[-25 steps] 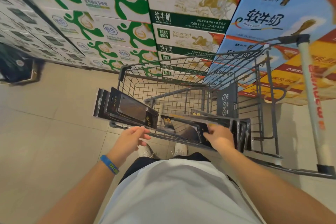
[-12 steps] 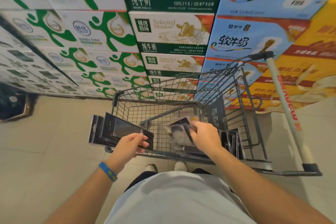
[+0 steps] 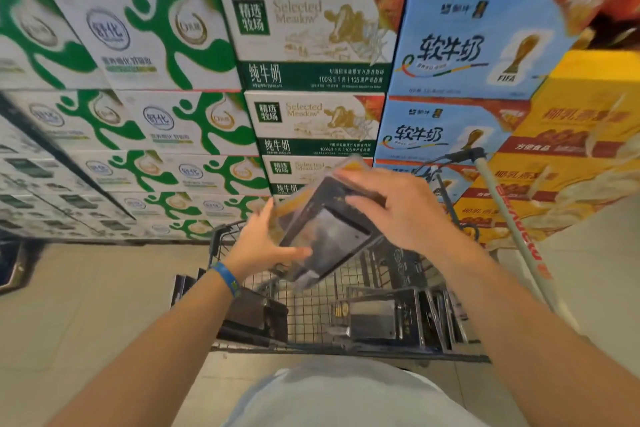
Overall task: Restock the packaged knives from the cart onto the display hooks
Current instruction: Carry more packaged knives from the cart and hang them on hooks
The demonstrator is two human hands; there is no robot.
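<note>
Holding one packaged knife [image 3: 329, 232] over the cart [image 3: 215, 246], left hand [image 3: 258, 246] and right hand [image 3: 398, 208], both grips clasping it

- Floor [image 3: 86, 305]: pale tiles; it carries the cart and the walls of stacked boxes.
- Cart [image 3: 311, 308]: grey wire basket on the floor, its handle [image 3: 512, 236] at the right.
- Left stack of packaged knives [image 3: 256, 315]: dark packs in the near left corner, projecting past the cart's left wall.
- Right row of packaged knives [image 3: 381, 319]: packs set on edge along the near right side.
- Milk cartons [image 3: 311, 35]: green-and-white, blue and yellow boxes stacked just behind the cart.
</note>
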